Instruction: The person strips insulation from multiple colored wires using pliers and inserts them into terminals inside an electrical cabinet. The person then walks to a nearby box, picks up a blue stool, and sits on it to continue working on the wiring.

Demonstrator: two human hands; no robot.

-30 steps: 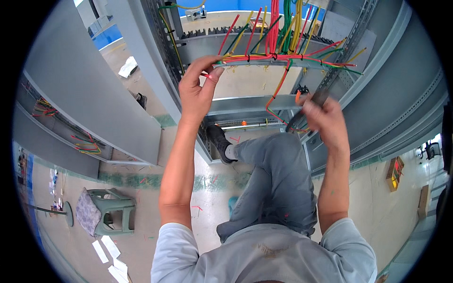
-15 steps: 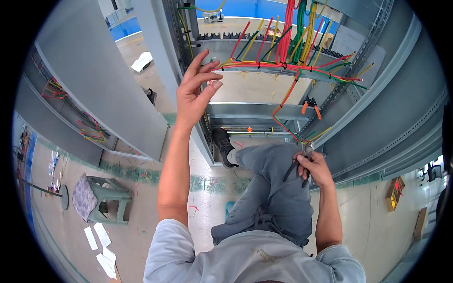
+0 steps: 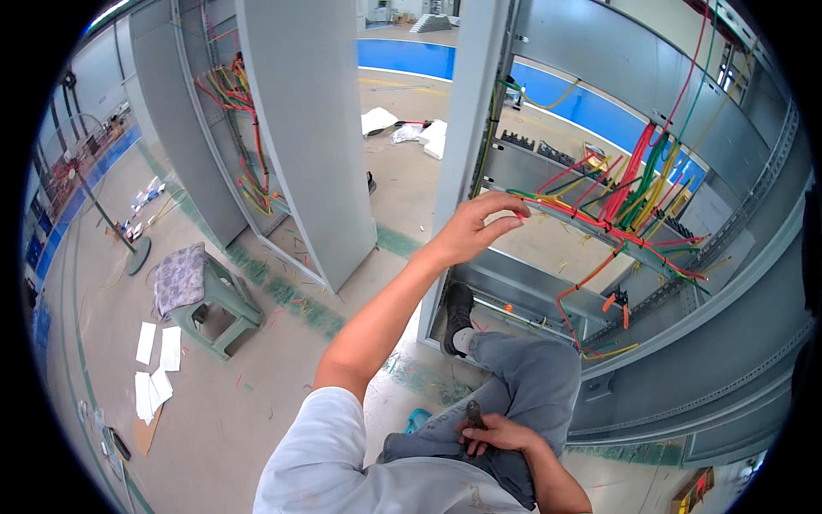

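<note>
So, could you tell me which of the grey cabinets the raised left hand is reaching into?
The right-hand cabinet, the one with the horizontal wire bundle; the left hand is at its near end, while the other wired cabinet stands far left.

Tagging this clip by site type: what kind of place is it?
Likely an industrial workshop where electrical cabinets get wired: tall grey metal cabinets stand open, bundles of red, green and yellow wires run inside them, and wire offcuts litter the concrete floor.
</note>
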